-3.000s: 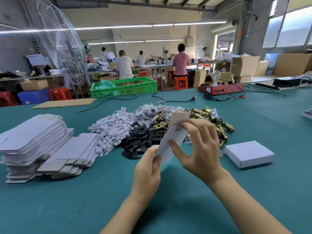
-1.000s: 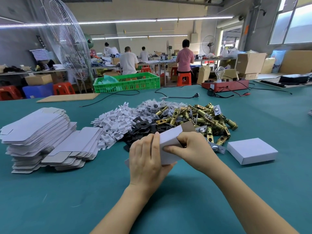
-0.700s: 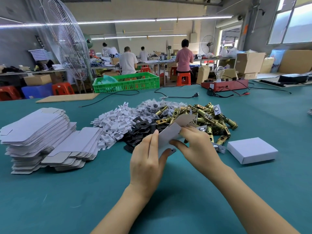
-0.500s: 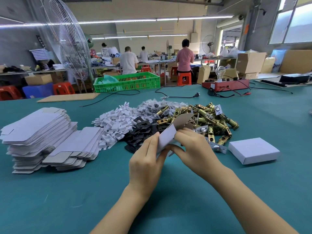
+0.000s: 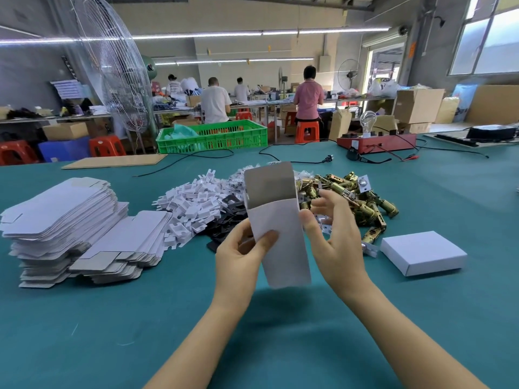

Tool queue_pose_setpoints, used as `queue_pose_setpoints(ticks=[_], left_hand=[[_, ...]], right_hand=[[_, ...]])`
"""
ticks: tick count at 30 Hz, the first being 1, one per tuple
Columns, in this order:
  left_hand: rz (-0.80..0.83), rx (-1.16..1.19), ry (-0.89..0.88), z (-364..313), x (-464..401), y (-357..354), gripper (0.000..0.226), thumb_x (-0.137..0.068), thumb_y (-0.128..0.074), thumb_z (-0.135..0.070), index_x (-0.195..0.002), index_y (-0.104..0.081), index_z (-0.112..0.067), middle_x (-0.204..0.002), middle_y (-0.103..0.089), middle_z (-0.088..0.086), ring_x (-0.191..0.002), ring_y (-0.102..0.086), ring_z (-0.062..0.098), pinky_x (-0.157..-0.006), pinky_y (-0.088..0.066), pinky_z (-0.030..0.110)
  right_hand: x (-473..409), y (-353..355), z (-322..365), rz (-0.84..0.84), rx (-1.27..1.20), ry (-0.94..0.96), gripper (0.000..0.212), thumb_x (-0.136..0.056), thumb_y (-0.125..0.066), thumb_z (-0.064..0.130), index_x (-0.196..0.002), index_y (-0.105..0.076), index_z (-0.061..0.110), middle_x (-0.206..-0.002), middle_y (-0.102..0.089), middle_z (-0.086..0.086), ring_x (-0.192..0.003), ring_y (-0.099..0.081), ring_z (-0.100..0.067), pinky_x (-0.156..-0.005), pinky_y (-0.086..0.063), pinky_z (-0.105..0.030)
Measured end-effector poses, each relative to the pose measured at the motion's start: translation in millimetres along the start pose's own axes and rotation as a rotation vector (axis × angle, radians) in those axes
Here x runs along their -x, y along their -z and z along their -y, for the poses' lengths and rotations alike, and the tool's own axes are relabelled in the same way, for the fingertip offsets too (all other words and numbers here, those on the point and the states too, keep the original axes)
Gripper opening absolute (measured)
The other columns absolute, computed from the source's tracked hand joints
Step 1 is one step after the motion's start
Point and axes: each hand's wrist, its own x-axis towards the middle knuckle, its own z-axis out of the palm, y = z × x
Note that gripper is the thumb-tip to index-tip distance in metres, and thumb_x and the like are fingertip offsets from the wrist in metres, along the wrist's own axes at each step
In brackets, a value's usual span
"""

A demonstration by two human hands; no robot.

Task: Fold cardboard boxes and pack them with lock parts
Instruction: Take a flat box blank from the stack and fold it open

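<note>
Two hands up over the green desk [image 5: 84,332], both on one white box [image 5: 276,234], held clear of the desk surface and tilted, its open end up and away from me. I see the left hand [image 5: 238,255] gripping the box's left edge, thumb pressed on the front face, fingers curled behind. The right hand [image 5: 335,237] has its thumb against the box's right edge; its fingers are loosely spread behind, and I cannot tell whether they touch the box. Grey inner flap stands up at the top.

Behind the box: a heap of brass lock parts [image 5: 354,197], mostly to its right; white plastic pieces [image 5: 193,203] and black plates [image 5: 222,226] to its left. Further left of the box, stacks of flat box blanks [image 5: 61,220]. Right of the box, a closed white box [image 5: 422,252] lies flat on the desk. Well behind it, a green crate [image 5: 213,136].
</note>
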Motion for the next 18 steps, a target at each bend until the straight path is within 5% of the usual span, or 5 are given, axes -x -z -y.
queue_pose_setpoints(ticks=[3,6,11,18], left_hand=[[0.075,0.038,0.046,2.3,5.2,-7.9,0.021,-0.073,-0.075,-0.034,-0.094,-0.075,-0.036,-0.098,-0.075,-0.006,-0.088,-0.07,0.006,-0.074,-0.054,0.02],[0.114,0.061,0.048,2.4,7.9,-9.9,0.022,-0.075,-0.076,-0.038,-0.097,-0.074,-0.033,-0.101,-0.075,-0.004,-0.091,-0.07,0.008,-0.074,-0.055,0.021],[0.157,0.059,0.066,3.1,7.3,-8.4,0.018,-0.084,-0.065,-0.039,-0.098,-0.073,-0.033,-0.103,-0.074,-0.003,-0.095,-0.069,0.011,-0.08,-0.056,0.026],[0.16,-0.056,-0.021,6.1,6.1,-3.9,0.021,-0.086,-0.065,-0.043,-0.101,-0.07,-0.029,-0.1,-0.074,-0.007,-0.093,-0.068,0.007,-0.08,-0.055,0.023]], right_hand=[[14.3,-12.9,-3.1,-0.006,-0.153,-0.106,0.027,-0.094,-0.038,0.05,-0.093,-0.051,0.027,-0.083,-0.057,0.018,-0.076,-0.054,0.003,-0.064,-0.039,-0.009],[21.6,-21.1,-4.5,-0.033,-0.173,-0.117,0.038,-0.091,-0.031,0.063,-0.077,-0.042,0.03,-0.071,-0.053,0.022,-0.06,-0.049,-0.001,-0.051,-0.035,-0.01],[21.8,-20.2,-13.0,-0.041,-0.181,-0.134,0.053,-0.084,-0.024,0.077,-0.073,-0.038,0.027,-0.061,-0.048,0.014,-0.055,-0.045,0.001,-0.049,-0.032,-0.01],[18.7,-20.6,-19.4,0.126,-0.303,-0.273,0.046,-0.094,-0.032,0.055,-0.079,-0.042,0.013,-0.067,-0.048,0.005,-0.058,-0.045,-0.006,-0.055,-0.038,-0.03]])
